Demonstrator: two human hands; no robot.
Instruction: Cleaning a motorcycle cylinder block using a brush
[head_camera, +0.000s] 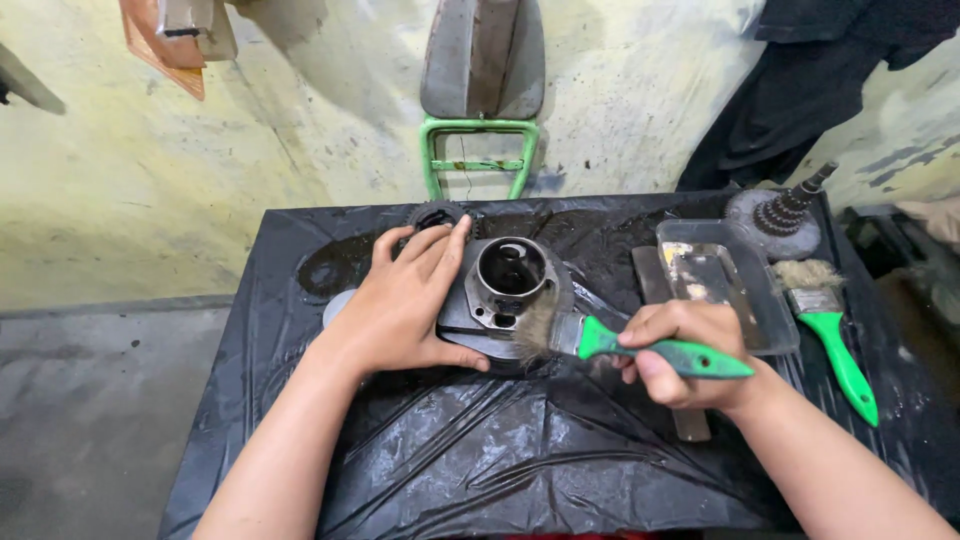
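A dark metal engine part (505, 290) with a round bore lies on a table covered in black plastic sheet (500, 460). My left hand (405, 300) rests flat on the part's left side, thumb under its front edge, holding it steady. My right hand (685, 355) is closed around the green handle of a paintbrush (600, 340). The brush's worn bristles touch the part's front right edge, just below the bore.
A second green-handled brush (830, 330) lies at the right. A clear plastic tray (725, 280) sits behind my right hand, a stepped gear shaft (785, 215) beyond it. A toothed gear (437, 213) lies behind the part. A green metal frame (478, 155) leans on the wall.
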